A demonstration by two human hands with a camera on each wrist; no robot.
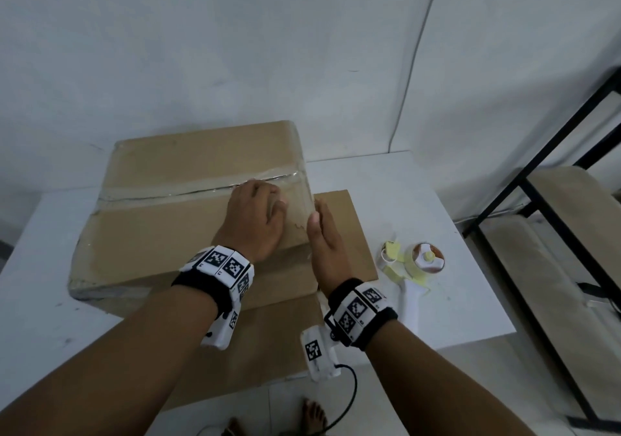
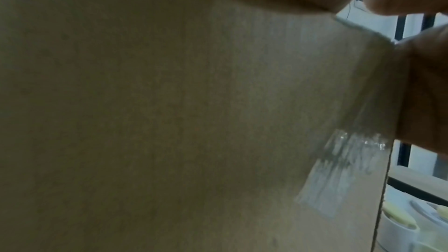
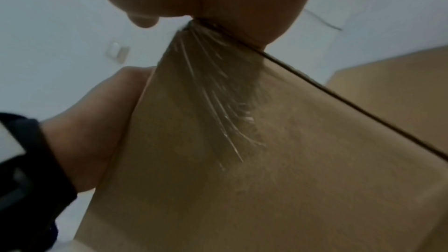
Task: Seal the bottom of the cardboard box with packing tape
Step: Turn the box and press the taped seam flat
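Note:
A brown cardboard box [image 1: 161, 220] lies on the white table [image 1: 463, 304], its top face crossed by a strip of clear packing tape [image 1: 188, 193] over the seam. My left hand [image 1: 258, 217] rests on the top near the right end, fingers lying on the tape. My right hand [image 1: 322, 233] lies flat against the box's right side, where the tape end [image 3: 218, 102] runs down wrinkled. In the left wrist view the tape end [image 2: 351, 160] shows on the cardboard beside my right hand [image 2: 426, 93]. Neither hand holds anything.
A tape dispenser [image 1: 413, 267] with a white handle and pale yellow parts lies on the table right of the box. A flat cardboard sheet [image 1: 349, 233] sits under the box and sticks out right and front. A black-framed shelf [image 1: 554, 200] stands at the right.

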